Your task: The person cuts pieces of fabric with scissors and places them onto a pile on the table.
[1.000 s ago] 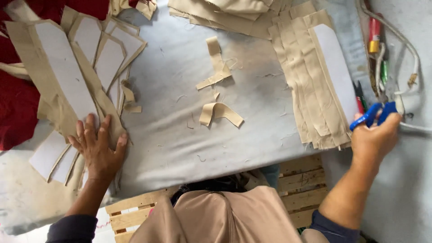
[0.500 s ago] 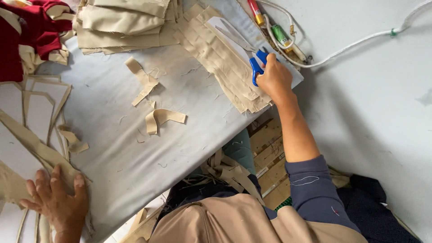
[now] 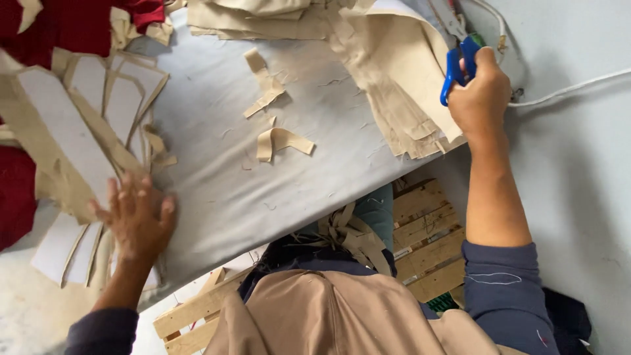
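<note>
My right hand (image 3: 480, 98) grips blue-handled scissors (image 3: 458, 66) at the right edge of a pile of tan fabric pieces (image 3: 401, 98). My left hand (image 3: 135, 217) lies flat, fingers spread, on the near end of a stack of tan pieces backed with white lining (image 3: 72, 138) at the table's left. Between the two stacks, loose tan fabric strips (image 3: 276, 141) lie on the grey table cover (image 3: 263, 190). The scissor blades are hidden behind my hand and the fabric.
Red cloth (image 3: 72, 26) lies at the far left, with more folded tan fabric (image 3: 263, 16) at the back. A white cable (image 3: 572, 89) runs along the right. A wooden pallet (image 3: 420, 230) and fabric scraps (image 3: 351, 236) sit below the table edge.
The view has swung back leftward, bringing the white-backed stack into sight again. My right hand still holds the scissors by the right pile; my left hand stays on the left stack.
</note>
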